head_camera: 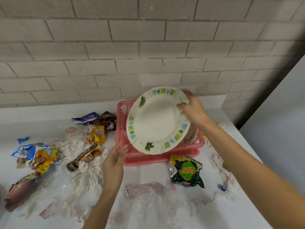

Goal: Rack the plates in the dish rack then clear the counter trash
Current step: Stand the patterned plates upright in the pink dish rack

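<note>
Gripping the plate [155, 123] by its upper rim, the right hand [194, 111] holds it tilted over the dish rack [148, 159]. Left hand [115, 156], relaxed and empty, sits just beside the rack's front corner. Advise bracing the rack, then lowering the plate edge-first into a slot

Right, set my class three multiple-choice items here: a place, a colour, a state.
1. Relative to the pink plastic dish rack, the crumpled green snack bag lies: A inside; B on the white counter in front; C behind.
2. The round white plate has rim squares of: A red; B green and blue; C black.
3. That plate is: A flat; B racked; C held tilted above the rack by the right hand.
B, it sits before the rack; B, the rim shows; C, thumb over its rim.
</note>
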Demonstrator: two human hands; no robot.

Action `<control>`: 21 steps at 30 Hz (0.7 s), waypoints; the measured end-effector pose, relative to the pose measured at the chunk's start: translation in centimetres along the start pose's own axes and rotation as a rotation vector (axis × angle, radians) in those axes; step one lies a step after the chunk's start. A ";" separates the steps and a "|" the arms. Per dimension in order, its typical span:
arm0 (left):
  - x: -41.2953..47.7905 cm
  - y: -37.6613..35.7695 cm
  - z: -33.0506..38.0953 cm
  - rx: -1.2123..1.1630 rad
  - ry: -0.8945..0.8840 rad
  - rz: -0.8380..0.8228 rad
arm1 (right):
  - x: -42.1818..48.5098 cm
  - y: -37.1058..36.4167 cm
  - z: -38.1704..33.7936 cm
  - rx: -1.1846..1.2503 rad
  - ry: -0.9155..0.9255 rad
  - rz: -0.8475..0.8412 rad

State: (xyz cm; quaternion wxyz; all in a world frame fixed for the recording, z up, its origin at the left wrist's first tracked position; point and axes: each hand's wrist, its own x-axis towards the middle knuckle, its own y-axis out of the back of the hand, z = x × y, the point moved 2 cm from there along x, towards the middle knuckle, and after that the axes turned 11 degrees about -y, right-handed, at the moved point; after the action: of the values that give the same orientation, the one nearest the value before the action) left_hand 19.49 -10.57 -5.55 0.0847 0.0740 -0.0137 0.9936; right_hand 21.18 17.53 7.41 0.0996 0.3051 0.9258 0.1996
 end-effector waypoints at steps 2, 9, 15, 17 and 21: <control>0.1 0.0 -0.6 0.239 -0.146 -0.116 | 0.7 1.2 -1.8 -0.078 0.063 0.037; 1.3 -0.4 -2.7 0.738 -0.534 -0.360 | 1.9 3.7 -5.2 -0.412 0.132 0.187; 2.5 -0.3 -3.6 0.781 -0.591 -0.377 | 1.9 3.1 -5.4 -0.583 0.081 0.177; 2.8 0.0 -4.0 0.737 -0.601 -0.377 | 2.2 2.5 -5.1 -0.640 0.066 0.174; 3.4 0.1 -4.5 0.696 -0.611 -0.380 | 2.9 1.8 -4.6 -0.725 0.057 0.181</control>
State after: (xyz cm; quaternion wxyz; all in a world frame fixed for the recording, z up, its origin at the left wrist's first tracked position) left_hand 15.51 -9.87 -9.47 0.2267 0.3868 0.3080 0.8391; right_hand 18.38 19.20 12.09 0.1574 0.3247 0.7668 0.5308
